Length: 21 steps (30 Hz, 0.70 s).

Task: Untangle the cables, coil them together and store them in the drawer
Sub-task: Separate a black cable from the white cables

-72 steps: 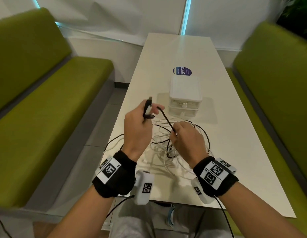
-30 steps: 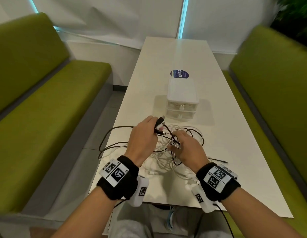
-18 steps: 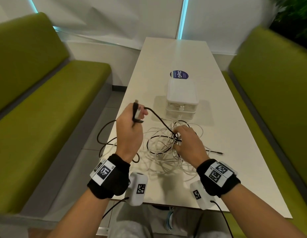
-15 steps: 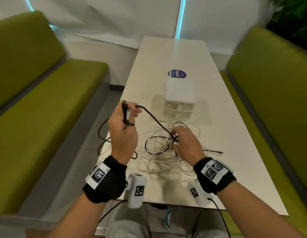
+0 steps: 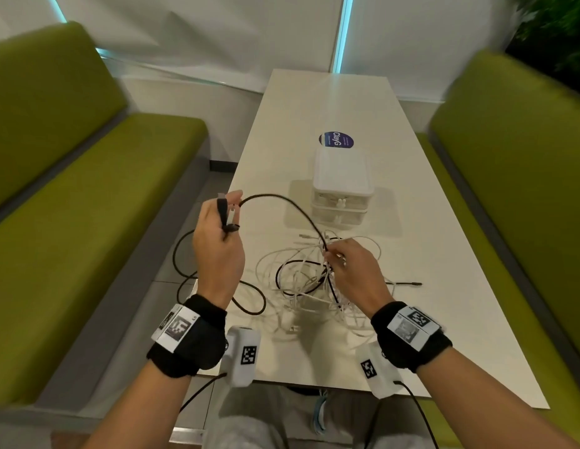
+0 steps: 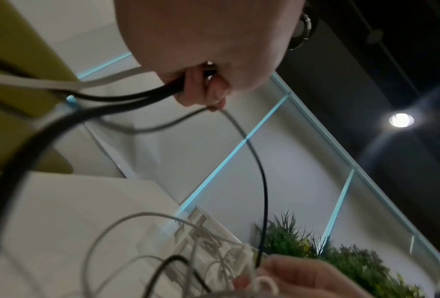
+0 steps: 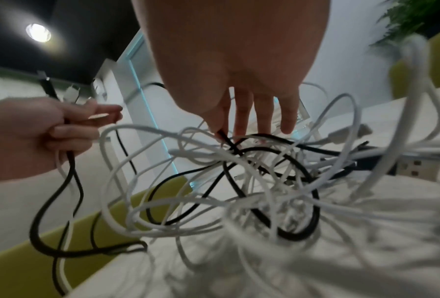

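Observation:
A tangle of white and black cables (image 5: 301, 280) lies on the white table (image 5: 444, 286) in front of me. My left hand (image 5: 228, 215) is raised left of it and grips the end of a black cable (image 5: 282, 205) together with a white plug. That cable arcs over to my right hand (image 5: 329, 254), which pinches it at the top of the tangle. In the right wrist view my right hand (image 7: 221, 129) pinches the black cable (image 7: 229, 145) between thumb and forefinger, the other fingers straight. The white drawer unit (image 5: 342, 186) stands shut behind the tangle.
A round blue sticker (image 5: 335, 140) lies beyond the drawer unit. Green benches (image 5: 88, 222) flank the table on both sides. Black cable loops (image 5: 181, 260) hang over the table's left edge. A loose black cable end (image 5: 408, 282) points right.
My left hand has lifted up and to the left out of the tangle with the black cable end. The cable, taut half a second ago, now bows upward. My right hand stays at the tangle.

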### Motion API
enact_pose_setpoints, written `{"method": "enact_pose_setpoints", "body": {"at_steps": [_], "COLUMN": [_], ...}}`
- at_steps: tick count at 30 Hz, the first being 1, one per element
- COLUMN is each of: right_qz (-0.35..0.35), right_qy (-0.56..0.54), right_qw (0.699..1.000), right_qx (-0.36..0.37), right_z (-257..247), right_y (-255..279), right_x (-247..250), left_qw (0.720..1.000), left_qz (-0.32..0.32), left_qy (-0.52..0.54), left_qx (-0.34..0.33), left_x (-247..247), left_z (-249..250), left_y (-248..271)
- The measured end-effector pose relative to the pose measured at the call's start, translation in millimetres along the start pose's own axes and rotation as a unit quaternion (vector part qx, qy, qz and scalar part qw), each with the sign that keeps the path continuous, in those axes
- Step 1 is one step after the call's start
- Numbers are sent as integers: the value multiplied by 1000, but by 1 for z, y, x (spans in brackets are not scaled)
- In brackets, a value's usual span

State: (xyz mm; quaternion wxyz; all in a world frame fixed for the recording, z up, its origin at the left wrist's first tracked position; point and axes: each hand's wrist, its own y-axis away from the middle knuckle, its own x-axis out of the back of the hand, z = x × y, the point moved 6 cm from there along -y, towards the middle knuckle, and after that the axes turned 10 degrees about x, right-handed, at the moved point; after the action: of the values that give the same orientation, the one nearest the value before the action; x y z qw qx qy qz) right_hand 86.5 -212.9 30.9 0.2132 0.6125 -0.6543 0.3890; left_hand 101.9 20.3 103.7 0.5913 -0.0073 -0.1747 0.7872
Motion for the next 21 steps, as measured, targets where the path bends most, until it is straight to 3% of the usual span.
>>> {"method": "enact_pose_setpoints", "body": {"at_steps": [4,7,10,14,17,21], "right_qz": [3,18,21,40,58,81], "right_qy": [-27,-17,-9,-26,-52,-185], "right_qw": [1000,1000,999,999,997,979], "right_qx": [-4,6,27,21,14,-6], "right_z": [-3,-7,-16,-23,-26,-36], "right_y": [-7,-13,-17,-16,-15,-15], "right_x": [11,23,33,51,61,63], "left_qw": [994,983,931,872,882,899], "left_qz": [-18,-146,-264,-285,-283,-292], "left_qy": [-31,-64,-233,-393,-377,-326], "left_qx": [-107,-94,-92,-63,-12,32], "left_x": [-5,-36,-77,-103,-107,-110], "left_z": [26,30,14,-18,-35,-43], "left_y": [11,23,42,51,45,39]}}
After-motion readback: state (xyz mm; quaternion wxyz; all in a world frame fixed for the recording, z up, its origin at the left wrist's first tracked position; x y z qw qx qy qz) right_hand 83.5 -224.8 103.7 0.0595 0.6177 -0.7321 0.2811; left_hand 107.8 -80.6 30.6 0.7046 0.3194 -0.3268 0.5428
